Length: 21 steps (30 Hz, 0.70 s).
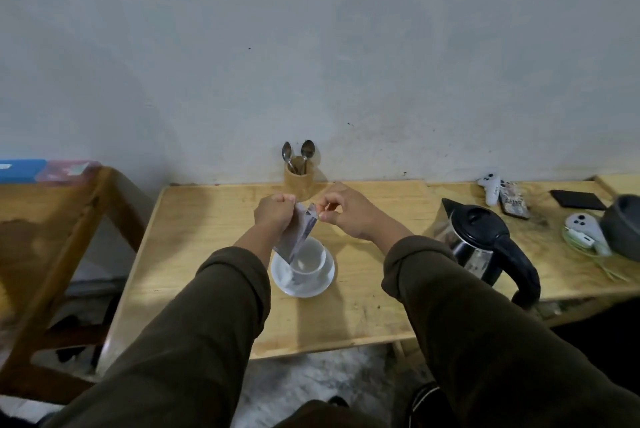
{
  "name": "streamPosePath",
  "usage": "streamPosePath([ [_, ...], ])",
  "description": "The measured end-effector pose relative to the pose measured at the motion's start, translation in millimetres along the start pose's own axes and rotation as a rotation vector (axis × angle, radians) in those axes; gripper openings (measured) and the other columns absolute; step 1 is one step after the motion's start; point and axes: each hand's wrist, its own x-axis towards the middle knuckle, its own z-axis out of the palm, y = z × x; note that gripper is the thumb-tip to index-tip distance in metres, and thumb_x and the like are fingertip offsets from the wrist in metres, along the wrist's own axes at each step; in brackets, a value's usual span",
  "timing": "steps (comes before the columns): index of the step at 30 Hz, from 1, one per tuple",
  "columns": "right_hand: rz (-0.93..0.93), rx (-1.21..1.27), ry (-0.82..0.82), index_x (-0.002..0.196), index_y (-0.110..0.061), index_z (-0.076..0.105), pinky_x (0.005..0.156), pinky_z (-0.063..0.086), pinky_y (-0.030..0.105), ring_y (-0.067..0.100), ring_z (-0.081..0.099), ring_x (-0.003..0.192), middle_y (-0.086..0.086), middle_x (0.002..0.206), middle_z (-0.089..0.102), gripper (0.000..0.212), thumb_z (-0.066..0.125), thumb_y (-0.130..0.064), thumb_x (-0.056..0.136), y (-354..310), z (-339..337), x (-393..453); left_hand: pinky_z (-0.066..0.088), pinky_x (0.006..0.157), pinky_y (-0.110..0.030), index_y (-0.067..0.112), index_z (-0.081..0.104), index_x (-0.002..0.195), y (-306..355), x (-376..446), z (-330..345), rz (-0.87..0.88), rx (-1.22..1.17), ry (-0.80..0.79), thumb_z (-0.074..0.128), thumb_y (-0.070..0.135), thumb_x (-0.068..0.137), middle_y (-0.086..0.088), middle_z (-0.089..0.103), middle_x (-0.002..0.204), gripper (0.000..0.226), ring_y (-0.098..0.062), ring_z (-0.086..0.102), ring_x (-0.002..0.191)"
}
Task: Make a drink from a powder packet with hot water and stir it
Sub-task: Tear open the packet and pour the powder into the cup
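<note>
A silvery powder packet (298,232) hangs tilted above a white cup (309,261) that stands on a white saucer (320,283). My left hand (273,214) pinches the packet's top left corner. My right hand (341,211) pinches the top right corner, close beside the left. The packet's lower end points down over the cup's left rim. A glass kettle (479,240) with a black lid and handle stands to the right of the cup. Two metal spoons (298,154) stick up from a wooden holder (298,178) at the wall behind my hands.
The wooden table (207,254) ends near my sleeves. On its right part lie two white game controllers (491,187), a dark phone (577,199), a grey pot (623,226) and a green cable (602,263). A second wooden table (52,219) stands at the left.
</note>
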Motion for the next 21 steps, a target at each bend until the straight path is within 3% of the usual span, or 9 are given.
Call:
streamPosePath([
  [2, 0.016, -0.020, 0.038, 0.076, -0.015, 0.058, 0.095, 0.038, 0.027, 0.019, 0.054, 0.100, 0.004, 0.118, 0.054, 0.014, 0.063, -0.004, 0.084, 4, 4, -2, 0.043, 0.100, -0.033, 0.016, 0.074, 0.104, -8, -2, -1, 0.014, 0.089, -0.046, 0.050, 0.024, 0.093, -0.008, 0.069, 0.120, 0.028, -0.030, 0.058, 0.118],
  [4, 0.036, 0.006, 0.051, 0.074, -0.016, 0.057, 0.096, 0.040, 0.029, 0.021, 0.057, 0.104, 0.003, 0.130, 0.056, 0.016, 0.061, -0.004, 0.085, 9, 10, -4, 0.044, 0.097, -0.034, 0.015, 0.074, 0.103, -18, -4, -3, 0.016, 0.163, -0.091, 0.050, 0.026, 0.093, -0.011, 0.070, 0.118, 0.029, -0.033, 0.058, 0.115],
  [7, 0.112, 0.116, 0.030, 0.074, -0.016, 0.055, 0.087, 0.048, 0.031, 0.025, 0.066, 0.090, 0.003, 0.121, 0.065, 0.018, 0.055, -0.003, 0.087, 14, 23, -5, 0.048, 0.097, -0.036, 0.011, 0.074, 0.101, -32, -7, -3, -0.038, 0.184, -0.143, 0.050, 0.027, 0.093, -0.014, 0.070, 0.113, 0.030, -0.034, 0.061, 0.111],
  [11, 0.166, 0.151, 0.041, 0.079, -0.012, 0.058, 0.077, 0.050, 0.030, 0.027, 0.069, 0.089, 0.016, 0.097, 0.070, 0.014, 0.053, -0.002, 0.088, 22, 36, -4, 0.051, 0.097, -0.036, 0.010, 0.074, 0.097, -46, -3, -1, -0.126, 0.205, -0.170, 0.056, 0.025, 0.091, -0.013, 0.071, 0.109, 0.025, -0.032, 0.063, 0.108],
  [13, 0.175, 0.126, 0.016, 0.080, -0.011, 0.059, 0.081, 0.052, 0.033, 0.026, 0.069, 0.088, 0.018, 0.091, 0.070, 0.013, 0.055, -0.001, 0.087, 26, 40, -3, 0.058, 0.074, -0.031, 0.005, 0.071, 0.081, -53, 2, 1, -0.185, 0.194, -0.193, 0.060, 0.023, 0.088, -0.016, 0.070, 0.092, 0.022, -0.029, 0.066, 0.084],
  [15, 0.184, 0.096, -0.008, 0.072, -0.019, 0.057, 0.083, 0.053, 0.037, 0.025, 0.067, 0.087, 0.006, 0.081, 0.067, 0.022, 0.057, 0.000, 0.083, 30, 42, -2, 0.045, 0.045, -0.020, 0.007, 0.057, 0.064, -57, 6, 2, -0.262, 0.223, -0.218, 0.061, 0.021, 0.088, -0.012, 0.060, 0.069, 0.028, -0.021, 0.055, 0.054],
  [18, 0.183, 0.057, -0.047, 0.073, -0.021, 0.059, 0.077, 0.053, 0.031, 0.018, 0.059, 0.078, -0.007, 0.073, 0.058, 0.024, 0.057, 0.004, 0.074, 33, 43, -1, 0.033, 0.039, -0.021, 0.006, 0.049, 0.060, -59, 12, 4, -0.333, 0.309, -0.246, 0.059, 0.019, 0.088, -0.014, 0.053, 0.070, 0.033, -0.019, 0.042, 0.045],
  [21, 0.144, -0.016, -0.089, 0.090, -0.011, 0.065, 0.064, 0.044, 0.015, 0.013, 0.055, 0.074, -0.004, 0.079, 0.057, 0.023, 0.062, 0.002, 0.071, 34, 45, 3, 0.028, 0.043, -0.023, 0.007, 0.043, 0.055, -53, 10, 6, -0.345, 0.421, -0.298, 0.052, 0.006, 0.089, -0.011, 0.045, 0.066, 0.035, -0.019, 0.035, 0.047],
])
